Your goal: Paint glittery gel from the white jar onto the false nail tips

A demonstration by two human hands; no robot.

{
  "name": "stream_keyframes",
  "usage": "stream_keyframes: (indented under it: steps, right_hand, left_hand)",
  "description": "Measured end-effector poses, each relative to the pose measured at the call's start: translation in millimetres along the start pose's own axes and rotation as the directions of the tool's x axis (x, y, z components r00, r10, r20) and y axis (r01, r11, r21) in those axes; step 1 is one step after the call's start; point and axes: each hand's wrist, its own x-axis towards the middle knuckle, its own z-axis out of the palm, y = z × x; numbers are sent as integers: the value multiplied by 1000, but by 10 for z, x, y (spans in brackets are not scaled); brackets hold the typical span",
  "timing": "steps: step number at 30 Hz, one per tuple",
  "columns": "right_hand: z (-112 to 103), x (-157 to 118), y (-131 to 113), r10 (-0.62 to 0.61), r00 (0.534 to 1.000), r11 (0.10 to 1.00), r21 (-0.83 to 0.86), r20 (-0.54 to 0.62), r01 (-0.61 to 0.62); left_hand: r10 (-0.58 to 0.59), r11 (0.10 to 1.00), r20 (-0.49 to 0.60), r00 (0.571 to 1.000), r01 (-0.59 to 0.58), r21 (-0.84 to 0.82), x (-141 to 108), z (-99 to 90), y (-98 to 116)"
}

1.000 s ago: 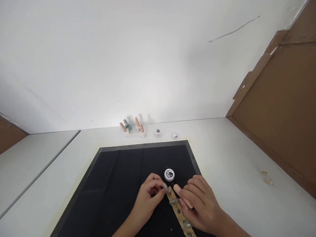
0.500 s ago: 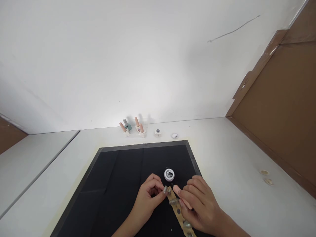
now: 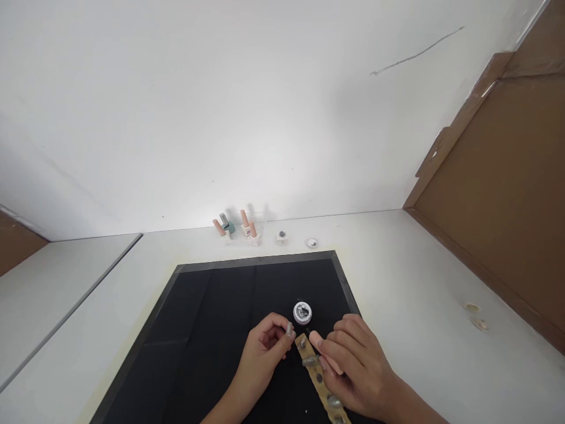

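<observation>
Low in the picture, my left hand is closed in a pinch on a silvery false nail, just left of a tan strip. Silvery-grey pieces that look like false nails sit along the strip on dark dots. My right hand is wrapped round the peach cap of a nail polish brush; the brush's dark tip points up and left, between the strip and a small open jar. Inside the white-rimmed jar is shiny silver stuff. My right fingers cover part of the strip's right edge.
A black mat with a grey border lies under my hands. At the wall stand several nail polish bottles, a small clear pot and a round lid. Two small pale pieces lie at right, near a brown cardboard panel.
My left hand has drawn slightly left and up from the strip's top end, with the false nail now tilted more upright. My right hand and its brush have hardly moved.
</observation>
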Motion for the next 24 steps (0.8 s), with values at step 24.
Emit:
stream_keyframes:
  steps: [24]
  right_hand:
    - [-21, 31, 1, -16, 1000, 1000, -6, -1, 16]
  left_hand:
    - [25, 997, -9, 1000, -24, 77, 13, 1, 30]
